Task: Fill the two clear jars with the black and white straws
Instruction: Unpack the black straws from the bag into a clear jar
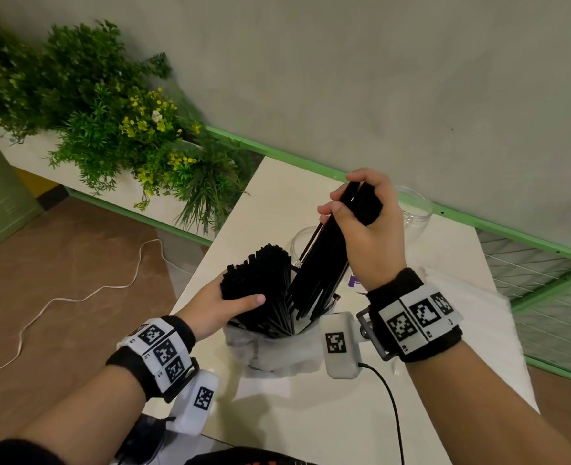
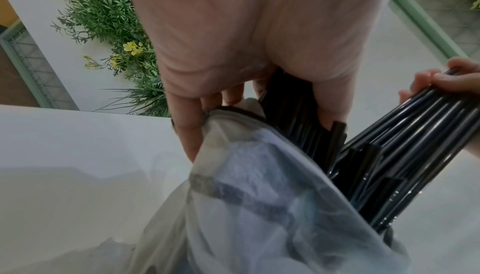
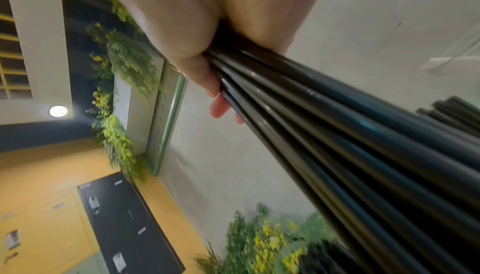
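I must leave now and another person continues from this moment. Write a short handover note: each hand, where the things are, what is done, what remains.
Right hand: grips a lifted bundle of black plastic straws, lower ends still in the clear plastic bag.
Left hand: holds the remaining black straws upright in that bag, on the white table.
Jars: one clear jar stands just behind the bag, the second clear jar farther right near the wall. No straws visible in either.
Done: one bundle separated.
Left: put black straws into a jar, then the white ones; white straws cannot be made out here.
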`<state>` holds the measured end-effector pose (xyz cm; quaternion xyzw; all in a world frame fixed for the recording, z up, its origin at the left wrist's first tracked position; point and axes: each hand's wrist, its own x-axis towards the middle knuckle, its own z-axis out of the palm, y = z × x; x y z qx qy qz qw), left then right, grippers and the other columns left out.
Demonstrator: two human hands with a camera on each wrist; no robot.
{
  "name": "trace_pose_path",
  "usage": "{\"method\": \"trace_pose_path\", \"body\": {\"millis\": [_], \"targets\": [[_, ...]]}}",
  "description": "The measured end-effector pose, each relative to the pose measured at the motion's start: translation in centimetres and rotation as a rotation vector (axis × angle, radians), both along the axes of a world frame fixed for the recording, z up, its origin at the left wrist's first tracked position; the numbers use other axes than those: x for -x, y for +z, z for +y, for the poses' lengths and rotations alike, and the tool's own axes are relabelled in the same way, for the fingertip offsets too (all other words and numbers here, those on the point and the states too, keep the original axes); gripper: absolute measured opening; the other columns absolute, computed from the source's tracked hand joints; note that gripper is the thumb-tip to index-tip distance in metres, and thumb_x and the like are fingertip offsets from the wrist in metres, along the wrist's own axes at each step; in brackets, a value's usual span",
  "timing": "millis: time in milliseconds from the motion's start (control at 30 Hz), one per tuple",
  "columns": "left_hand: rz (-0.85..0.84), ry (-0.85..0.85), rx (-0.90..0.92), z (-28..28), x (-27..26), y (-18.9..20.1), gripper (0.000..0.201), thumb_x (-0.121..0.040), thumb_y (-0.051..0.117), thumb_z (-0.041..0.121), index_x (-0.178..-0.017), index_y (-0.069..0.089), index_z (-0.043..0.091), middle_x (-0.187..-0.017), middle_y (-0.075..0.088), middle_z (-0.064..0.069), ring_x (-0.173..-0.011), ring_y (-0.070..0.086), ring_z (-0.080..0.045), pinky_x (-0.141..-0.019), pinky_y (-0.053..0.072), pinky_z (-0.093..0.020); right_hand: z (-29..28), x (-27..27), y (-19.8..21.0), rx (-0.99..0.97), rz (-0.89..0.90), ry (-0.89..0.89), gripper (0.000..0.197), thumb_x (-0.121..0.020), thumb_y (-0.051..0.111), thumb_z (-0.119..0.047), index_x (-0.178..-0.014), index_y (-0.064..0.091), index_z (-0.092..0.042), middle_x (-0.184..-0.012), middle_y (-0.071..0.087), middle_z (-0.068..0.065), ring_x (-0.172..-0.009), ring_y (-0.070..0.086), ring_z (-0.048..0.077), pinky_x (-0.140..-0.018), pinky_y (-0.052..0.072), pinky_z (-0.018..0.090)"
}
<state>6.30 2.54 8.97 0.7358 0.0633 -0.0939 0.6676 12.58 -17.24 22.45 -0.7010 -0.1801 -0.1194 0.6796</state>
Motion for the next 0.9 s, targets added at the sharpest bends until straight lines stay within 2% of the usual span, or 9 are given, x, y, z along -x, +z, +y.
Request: {"method": "trace_pose_path", "body": {"millis": [100, 267, 333, 400, 467, 567, 633, 767, 900], "targets": [[0.007, 0.0, -0.004, 0.0, -0.1, 0.3, 0.053, -0.078, 0.074, 0.026, -0.127, 0.054, 0.021, -0.115, 0.066, 0.012, -0.102, 0.061, 0.006, -0.078, 0.046, -0.006, -0.8, -0.9, 1.6, -0.06, 0.002, -0.028, 0.039, -0.088, 0.05, 0.016, -0.103, 0.051, -0.019, -0.087, 0.057, 0.007, -0.076, 0.066, 0.026, -0.078, 0.057, 0.049], [0.021, 0.01, 0.0, -0.1, -0.5, 0.6, 0.055, -0.078, 0.074, 0.026, -0.128, 0.052, 0.023, -0.117, 0.063, 0.013, -0.105, 0.058, 0.004, -0.082, 0.046, -0.009, -2.4, -2.6, 4.4, -0.175, -0.072, -0.131, 0.036, -0.087, 0.05, 0.014, -0.105, 0.05, -0.018, -0.086, 0.056, 0.008, -0.075, 0.065, 0.026, -0.074, 0.057, 0.044], [0.027, 0.014, 0.014, 0.0, -0.5, 0.6, 0.062, -0.073, 0.078, 0.033, -0.128, 0.052, 0.021, -0.117, 0.064, 0.011, -0.106, 0.059, 0.001, -0.091, 0.047, -0.018, -2.8, -3.4, 5.2, -0.205, -0.119, -0.17, 0.036, -0.087, 0.05, 0.013, -0.107, 0.049, -0.017, -0.087, 0.056, 0.009, -0.077, 0.065, 0.027, -0.075, 0.058, 0.045], [0.033, 0.007, 0.035, 0.0, -0.5, 0.7, 0.076, -0.063, 0.083, 0.046, -0.128, 0.052, 0.023, -0.117, 0.064, 0.012, -0.104, 0.06, 0.003, -0.09, 0.048, -0.018, -2.8, -4.2, 5.1, -0.181, -0.155, -0.206, 0.035, -0.088, 0.049, 0.012, -0.108, 0.048, -0.017, -0.089, 0.055, 0.009, -0.079, 0.066, 0.029, -0.078, 0.057, 0.048], [0.038, 0.004, 0.036, 0.0, -0.5, 0.8, 0.073, -0.064, 0.082, 0.043, -0.128, 0.053, 0.022, -0.116, 0.065, 0.012, -0.101, 0.061, 0.006, -0.081, 0.047, -0.009, -2.4, -4.9, 3.9, -0.126, -0.152, -0.238, 0.037, -0.089, 0.05, 0.01, -0.107, 0.048, -0.021, -0.09, 0.056, 0.007, -0.082, 0.068, 0.028, -0.082, 0.056, 0.052], [0.054, 0.015, 0.018, -0.1, -0.6, 1.0, 0.055, -0.078, 0.075, 0.023, -0.128, 0.052, 0.02, -0.115, 0.064, 0.013, -0.1, 0.059, 0.007, -0.076, 0.047, -0.005, -1.9, -5.9, 0.9, -0.049, -0.097, -0.278, 0.04, -0.089, 0.052, 0.007, -0.105, 0.049, -0.029, -0.09, 0.058, 0.001, -0.086, 0.069, 0.028, -0.085, 0.054, 0.052], [0.06, 0.014, 0.02, -0.1, -0.5, 0.9, 0.055, -0.079, 0.074, 0.02, -0.129, 0.051, 0.019, -0.116, 0.064, 0.012, -0.103, 0.059, 0.005, -0.077, 0.046, -0.005, -1.7, -6.1, -1.1, -0.008, -0.075, -0.298, 0.04, -0.089, 0.055, 0.004, -0.104, 0.049, -0.033, -0.09, 0.06, -0.003, -0.087, 0.069, 0.023, -0.086, 0.054, 0.046], [0.077, 0.033, 0.02, 0.0, -0.6, 1.0, 0.054, -0.078, 0.075, 0.02, -0.127, 0.053, 0.018, -0.115, 0.064, 0.008, -0.103, 0.06, 0.001, -0.078, 0.047, -0.009, -1.3, -5.6, -5.1, 0.111, -0.068, -0.298, 0.036, -0.087, 0.063, 0.001, -0.1, 0.051, -0.03, -0.09, 0.063, -0.005, -0.084, 0.064, 0.0, -0.083, 0.05, 0.021], [0.071, 0.033, 0.001, -0.1, -0.5, 1.0, 0.051, -0.077, 0.076, 0.022, -0.123, 0.054, 0.023, -0.113, 0.064, 0.012, -0.104, 0.059, 0.001, -0.091, 0.047, -0.019, -2.0, -4.9, -9.2, 0.264, 0.043, -0.266, 0.038, -0.083, 0.069, -0.005, -0.088, 0.054, -0.04, -0.092, 0.068, -0.002, -0.089, 0.063, 0.009, -0.085, 0.053, 0.028]]}}
